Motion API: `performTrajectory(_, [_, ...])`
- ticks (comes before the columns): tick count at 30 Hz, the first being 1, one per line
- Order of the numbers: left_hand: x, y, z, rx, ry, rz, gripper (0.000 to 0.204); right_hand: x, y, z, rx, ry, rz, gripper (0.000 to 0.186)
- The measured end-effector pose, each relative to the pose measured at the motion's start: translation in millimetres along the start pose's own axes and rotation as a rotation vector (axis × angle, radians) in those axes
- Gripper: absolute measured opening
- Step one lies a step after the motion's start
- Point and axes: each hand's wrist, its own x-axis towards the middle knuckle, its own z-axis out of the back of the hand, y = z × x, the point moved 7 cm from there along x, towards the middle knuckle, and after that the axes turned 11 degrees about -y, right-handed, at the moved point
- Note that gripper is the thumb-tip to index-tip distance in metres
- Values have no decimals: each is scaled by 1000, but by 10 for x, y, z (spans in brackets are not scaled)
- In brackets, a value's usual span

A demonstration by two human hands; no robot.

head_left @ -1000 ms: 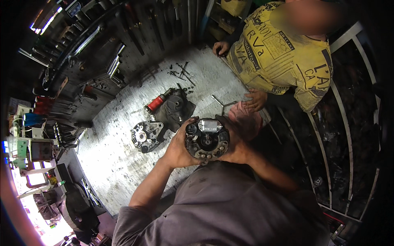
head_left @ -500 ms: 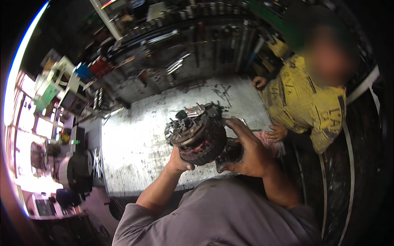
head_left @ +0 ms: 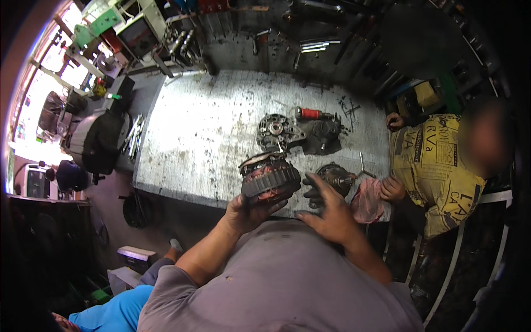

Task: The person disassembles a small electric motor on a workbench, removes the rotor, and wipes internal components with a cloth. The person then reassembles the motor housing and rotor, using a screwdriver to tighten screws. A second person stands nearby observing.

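Note:
My left hand (head_left: 248, 213) grips the underside of a round alternator housing with copper windings (head_left: 269, 177), held just above the near edge of the metal workbench (head_left: 204, 133). My right hand (head_left: 327, 211) is spread, fingers apart, beside it and reaching toward a dark rotor part with a shaft (head_left: 335, 176) lying on the bench. Farther back lie a grey cast end cover (head_left: 276, 130), another dark housing piece (head_left: 325, 135) and a red-handled screwdriver (head_left: 311, 114).
A person in a yellow printed shirt (head_left: 437, 166) stands at the bench's right end, one hand on a pink rag (head_left: 367, 200). A T-shaped wrench (head_left: 362, 169) lies nearby. Tools hang on the back wall (head_left: 310, 47). A dark machine (head_left: 99, 138) stands left.
The whole assembly held up in both hands has come apart: my left hand now holds the winding housing low over the bench, and my right hand has let go. The view swung left.

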Motion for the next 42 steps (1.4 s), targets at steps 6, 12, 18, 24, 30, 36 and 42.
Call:
performTrajectory(6, [-137,139,98,-123,-61,86,129,276,186,-429,-208,-75,66,85])
performTrajectory(12, [-157,167,-1,-217,-102,267,132,428,346,-420,-264,-195,79,55])
performTrajectory(18, [-164,173,-160,-87,100,483,145,501,479,-165,-235,-202,20,38])
performTrajectory(24, [-107,200,-92,-54,85,565,146,480,478,-78,-278,-229,-57,40])
performTrajectory(30, [-103,108,-102,131,62,572,147,352,417,-13,-212,-302,-118,48])
performTrajectory(36, [-96,-237,-194,476,-20,332,132,389,262,-36,42,-295,-144,38])
performTrajectory(42, [-214,-334,-195,558,-65,291,117,376,188,-103,65,-188,-222,36])
